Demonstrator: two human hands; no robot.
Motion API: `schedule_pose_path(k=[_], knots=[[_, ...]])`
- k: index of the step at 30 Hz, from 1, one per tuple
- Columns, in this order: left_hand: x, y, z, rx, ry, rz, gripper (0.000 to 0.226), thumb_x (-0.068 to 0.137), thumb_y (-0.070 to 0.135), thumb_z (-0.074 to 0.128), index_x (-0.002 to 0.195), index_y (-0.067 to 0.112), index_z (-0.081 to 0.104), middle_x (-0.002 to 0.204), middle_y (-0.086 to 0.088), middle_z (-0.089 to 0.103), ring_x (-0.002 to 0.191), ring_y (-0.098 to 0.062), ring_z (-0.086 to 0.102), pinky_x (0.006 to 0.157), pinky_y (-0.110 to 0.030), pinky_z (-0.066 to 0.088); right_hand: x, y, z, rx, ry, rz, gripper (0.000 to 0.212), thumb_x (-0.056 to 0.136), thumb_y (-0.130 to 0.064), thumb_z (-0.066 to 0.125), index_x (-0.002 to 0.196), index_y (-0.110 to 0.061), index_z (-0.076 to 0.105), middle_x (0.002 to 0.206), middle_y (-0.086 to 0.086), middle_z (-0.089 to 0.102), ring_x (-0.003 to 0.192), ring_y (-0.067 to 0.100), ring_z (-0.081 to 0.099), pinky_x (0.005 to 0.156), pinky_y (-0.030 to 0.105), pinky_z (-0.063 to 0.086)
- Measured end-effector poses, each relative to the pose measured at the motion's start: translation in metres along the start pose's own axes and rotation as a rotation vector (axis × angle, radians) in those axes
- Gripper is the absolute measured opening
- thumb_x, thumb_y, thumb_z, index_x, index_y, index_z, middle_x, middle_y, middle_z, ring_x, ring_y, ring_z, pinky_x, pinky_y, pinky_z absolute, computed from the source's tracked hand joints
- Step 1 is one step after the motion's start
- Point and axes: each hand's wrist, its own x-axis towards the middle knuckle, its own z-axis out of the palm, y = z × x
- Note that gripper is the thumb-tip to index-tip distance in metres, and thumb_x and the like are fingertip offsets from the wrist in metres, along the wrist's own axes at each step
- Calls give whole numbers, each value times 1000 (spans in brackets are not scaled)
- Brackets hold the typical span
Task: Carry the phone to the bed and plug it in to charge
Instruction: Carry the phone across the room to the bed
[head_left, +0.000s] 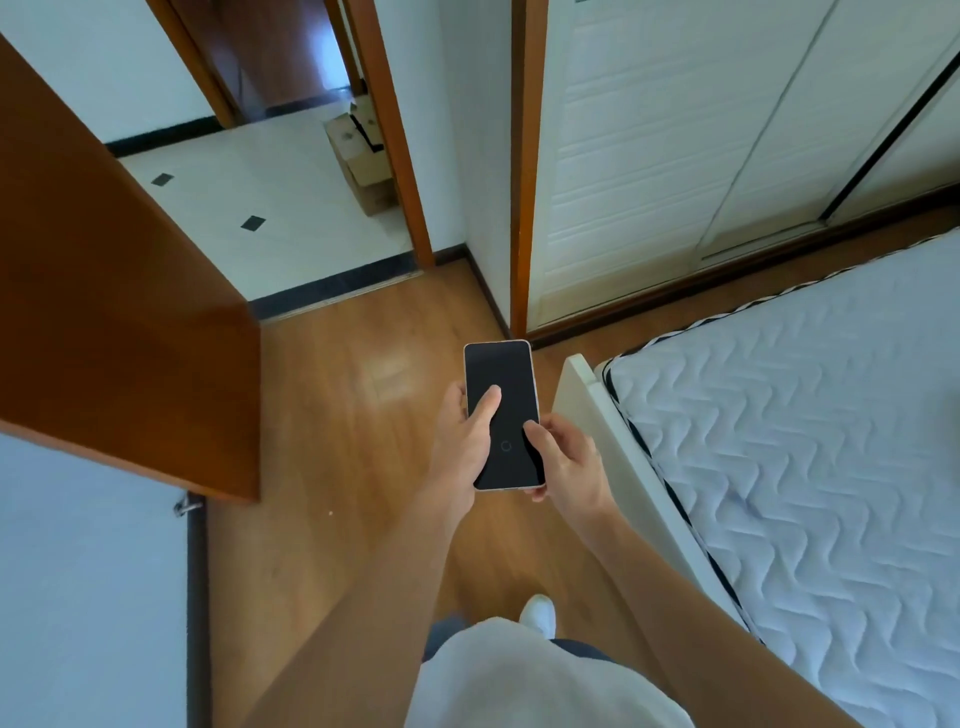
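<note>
A phone (506, 374) with a dark screen and a pale rim is held upright in front of me over the wooden floor. My left hand (460, 447) grips its left edge, with the thumb lying on the screen. My right hand (563, 460) holds the lower right edge, thumb on the glass. The bed (810, 415), a bare white quilted mattress on a white frame, lies to the right, its near corner just beside my right hand. No charger or cable is in view.
An open brown wooden door (119, 291) stands at the left. Beyond the doorway is a tiled hall with cardboard boxes (363, 150). White sliding wardrobe doors (675, 145) fill the back right. A wooden floor strip (353, 415) runs between door and bed.
</note>
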Motion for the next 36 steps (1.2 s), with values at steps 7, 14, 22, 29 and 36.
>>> schedule_pose_path(k=[7, 14, 22, 29, 36], knots=[[65, 27, 27, 9, -3, -1, 22, 99, 41, 56, 115, 26, 54, 105, -3, 70, 90, -21, 71, 66, -33, 57, 68, -3, -13, -17, 19, 55, 40, 97, -46, 50, 113, -10, 60, 89, 10, 71, 51, 15, 67, 48, 25, 53], [152, 61, 43, 47, -74, 0, 13, 99, 41, 57, 107, 31, 55, 104, -6, 70, 90, -24, 72, 77, -42, 62, 150, -33, -15, 5, 71, 55, 24, 102, -30, 48, 105, -11, 62, 76, 4, 69, 47, 11, 65, 44, 22, 51], [278, 133, 54, 174, -164, 43, 17, 98, 49, 56, 107, 37, 48, 104, 4, 63, 92, -15, 66, 74, -35, 60, 270, -78, -2, 11, 181, 73, 23, 102, -32, 47, 107, -15, 62, 75, 10, 70, 47, 13, 62, 45, 22, 52], [364, 196, 63, 241, -280, 86, 25, 99, 46, 56, 117, 31, 48, 107, 0, 62, 94, -16, 66, 76, -35, 61, 356, -116, 8, 54, 258, 89, 25, 101, -38, 48, 111, -18, 61, 90, 8, 71, 53, 16, 65, 49, 29, 55], [412, 219, 93, 229, -370, 65, 26, 99, 43, 57, 119, 26, 52, 110, -5, 66, 97, -21, 69, 72, -34, 61, 402, -131, -9, 82, 363, 99, 21, 101, -35, 49, 107, -19, 62, 84, 11, 71, 52, 22, 64, 49, 32, 55]])
